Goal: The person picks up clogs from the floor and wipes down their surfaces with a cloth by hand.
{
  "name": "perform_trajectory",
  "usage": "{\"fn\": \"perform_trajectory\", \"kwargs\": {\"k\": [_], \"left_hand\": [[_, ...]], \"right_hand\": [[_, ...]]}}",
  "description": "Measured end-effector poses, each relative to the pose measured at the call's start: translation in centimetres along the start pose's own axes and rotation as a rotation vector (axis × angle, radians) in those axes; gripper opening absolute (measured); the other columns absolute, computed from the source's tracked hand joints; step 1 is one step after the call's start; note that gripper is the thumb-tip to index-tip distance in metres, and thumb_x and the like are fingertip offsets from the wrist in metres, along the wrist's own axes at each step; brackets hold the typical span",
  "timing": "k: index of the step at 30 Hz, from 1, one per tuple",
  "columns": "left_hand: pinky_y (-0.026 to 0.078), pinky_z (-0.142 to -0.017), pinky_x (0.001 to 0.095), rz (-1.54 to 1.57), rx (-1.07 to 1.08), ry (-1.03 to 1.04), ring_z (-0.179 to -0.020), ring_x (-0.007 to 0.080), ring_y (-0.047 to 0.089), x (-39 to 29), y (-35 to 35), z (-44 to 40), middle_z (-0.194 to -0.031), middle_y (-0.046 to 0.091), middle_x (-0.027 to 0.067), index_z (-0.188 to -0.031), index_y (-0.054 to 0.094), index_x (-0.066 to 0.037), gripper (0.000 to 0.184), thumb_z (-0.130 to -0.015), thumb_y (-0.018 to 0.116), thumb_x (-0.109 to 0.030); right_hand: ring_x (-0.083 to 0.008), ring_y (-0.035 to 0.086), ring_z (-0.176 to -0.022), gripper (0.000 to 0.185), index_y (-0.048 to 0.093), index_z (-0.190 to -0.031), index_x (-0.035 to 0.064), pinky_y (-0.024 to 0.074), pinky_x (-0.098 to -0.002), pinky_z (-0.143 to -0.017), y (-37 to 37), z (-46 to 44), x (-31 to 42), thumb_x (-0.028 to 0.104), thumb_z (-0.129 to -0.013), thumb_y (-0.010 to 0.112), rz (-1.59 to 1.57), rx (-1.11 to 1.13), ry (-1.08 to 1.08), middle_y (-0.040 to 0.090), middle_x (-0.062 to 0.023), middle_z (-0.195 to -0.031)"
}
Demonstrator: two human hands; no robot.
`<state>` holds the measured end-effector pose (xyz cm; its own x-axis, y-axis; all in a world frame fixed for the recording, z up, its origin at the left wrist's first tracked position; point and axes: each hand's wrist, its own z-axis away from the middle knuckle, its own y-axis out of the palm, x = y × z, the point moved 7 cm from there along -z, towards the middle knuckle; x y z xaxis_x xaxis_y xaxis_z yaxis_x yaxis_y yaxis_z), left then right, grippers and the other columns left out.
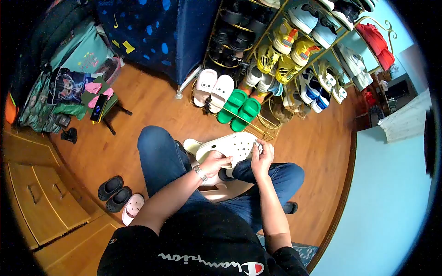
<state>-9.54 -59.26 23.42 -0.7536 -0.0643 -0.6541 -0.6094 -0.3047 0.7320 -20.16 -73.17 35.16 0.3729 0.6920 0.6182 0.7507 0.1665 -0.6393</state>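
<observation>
A white clog (230, 146) with round holes in its top is held above my lap, its toe pointing right. My left hand (215, 164) grips it at the near side by the heel opening, thumb on top. At the toe, my right hand (262, 158) is closed, pinching a small crumpled white piece (258, 147), perhaps a wipe; its exact kind is unclear. Just behind the held clog, part of another white shoe (191, 146) shows. A pale pinkish thing (230, 189) lies between my legs, mostly hidden by my arms and knees.
Ahead stands a gold wire shoe rack (258, 132) with several shoes, including white slides (221, 94) and green slides (239, 110). Dark clogs (115, 193) and a pink clog (133, 209) sit at left by wooden drawers (46, 195). Clothes (69, 87) are piled at far left.
</observation>
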Motion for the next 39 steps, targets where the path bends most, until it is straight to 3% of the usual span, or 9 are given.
{"fn": "perform_trajectory", "kwargs": {"k": [5, 8, 17, 19, 22, 26, 31, 35, 39], "left_hand": [[0.049, -0.101, 0.0369, 0.345, 0.100, -0.067, -0.119, 0.0204, 0.062, -1.3, 1.4, 0.5, -0.131, 0.064, 0.0110, -0.135, 0.056, 0.001, 0.041, -0.099, 0.064, -0.016], [0.047, -0.106, 0.0432, 0.395, -0.057, -0.127, -0.121, 0.0266, 0.062, 0.1, 0.7, -0.1, -0.132, 0.064, 0.0133, -0.135, 0.056, 0.003, 0.039, -0.099, 0.061, -0.013], [0.048, -0.102, 0.0355, -0.222, -0.154, 0.044, -0.120, 0.0176, 0.060, 0.6, -0.5, -0.4, -0.126, 0.067, 0.0078, -0.127, 0.063, -0.001, 0.030, -0.098, 0.062, -0.008], [0.049, -0.099, 0.0346, -0.402, -0.140, 0.071, -0.117, 0.0169, 0.060, 0.1, 0.0, -0.1, -0.126, 0.065, 0.0057, -0.129, 0.060, -0.002, 0.033, -0.097, 0.063, -0.010], [0.051, -0.095, 0.0345, -0.619, -0.173, 0.144, -0.113, 0.0166, 0.061, -1.4, 1.1, 0.6, -0.125, 0.065, 0.0048, -0.128, 0.059, -0.002, 0.033, -0.096, 0.063, -0.010], [0.051, -0.094, 0.0348, -0.534, -0.069, 0.204, -0.110, 0.0151, 0.060, -0.6, 0.7, 0.6, -0.122, 0.065, 0.0055, -0.128, 0.058, -0.001, 0.034, -0.096, 0.063, -0.011], [0.051, -0.092, 0.0375, -0.774, -0.112, 0.344, -0.110, 0.0175, 0.062, -1.6, 1.0, 1.1, -0.119, 0.067, 0.0099, -0.128, 0.056, 0.001, 0.035, -0.096, 0.060, -0.013], [0.049, -0.095, 0.0391, -0.834, -0.100, 0.262, -0.112, 0.0197, 0.061, -1.4, 1.0, 1.2, -0.116, 0.065, 0.0129, -0.128, 0.054, 0.001, 0.036, -0.096, 0.061, -0.013], [0.041, -0.106, 0.0405, -0.827, -0.060, 0.282, -0.128, 0.0210, 0.049, 0.5, 0.6, 0.7, -0.137, 0.054, 0.0132, -0.139, 0.047, -0.001, 0.046, -0.096, 0.061, -0.014]], "right_hand": [[-0.0337, 0.057, -0.093, 0.014, 0.066, -0.101, 0.0024, 0.0458, -0.0425, -0.084, -0.5, -0.1, 0.2, 0.007, -0.088, 0.069, 0.000, -0.051, -0.010, 0.063, -0.0142, -0.094], [-0.0339, 0.057, -0.093, 0.015, 0.065, -0.102, 0.0020, 0.0458, -0.0424, -0.086, -0.6, 0.1, 0.2, 0.007, -0.089, 0.069, 0.015, -0.028, -0.001, 0.063, -0.0149, -0.096], [-0.0334, 0.061, -0.103, 0.025, 0.063, -0.113, 0.0008, 0.0493, -0.0407, -0.091, -0.1, 0.1, 1.8, -0.002, -0.088, 0.064, -0.149, -0.060, 0.106, 0.063, -0.0166, -0.108], [-0.0308, 0.063, -0.107, 0.034, 0.062, -0.115, 0.0022, 0.0494, -0.0390, -0.095, 2.7, 0.6, 4.0, -0.005, -0.083, 0.066, -0.200, 0.142, 0.057, 0.063, -0.0151, -0.115], [-0.0385, 0.059, -0.105, 0.039, 0.067, -0.103, 0.0034, 0.0493, -0.0451, -0.092, 4.5, 0.7, 9.9, -0.007, -0.065, 0.066, -0.038, 0.300, -0.447, 0.063, -0.0166, -0.108], [-0.0372, 0.057, -0.096, 0.032, 0.067, -0.101, 0.0022, 0.0486, -0.0454, -0.085, 4.4, 0.0, 7.0, -0.005, -0.069, 0.065, 0.087, 0.223, -0.254, 0.062, -0.0158, -0.099], [-0.0412, 0.058, -0.107, 0.031, 0.065, -0.105, -0.0021, 0.0479, -0.0477, -0.094, 5.1, 1.1, 9.4, 0.002, -0.074, 0.068, -0.006, 0.226, -0.179, 0.063, -0.0206, -0.114], [-0.0409, 0.059, -0.105, 0.026, 0.065, -0.104, -0.0007, 0.0472, -0.0450, -0.094, 4.9, 1.7, 7.2, 0.002, -0.079, 0.069, -0.108, 0.289, -0.282, 0.063, -0.0203, -0.115], [-0.0377, 0.061, -0.097, 0.020, 0.066, -0.094, 0.0006, 0.0502, -0.0452, -0.085, 5.1, 0.2, 6.2, -0.007, -0.075, 0.063, 0.046, 0.092, -0.180, 0.067, -0.0173, -0.103]]}}
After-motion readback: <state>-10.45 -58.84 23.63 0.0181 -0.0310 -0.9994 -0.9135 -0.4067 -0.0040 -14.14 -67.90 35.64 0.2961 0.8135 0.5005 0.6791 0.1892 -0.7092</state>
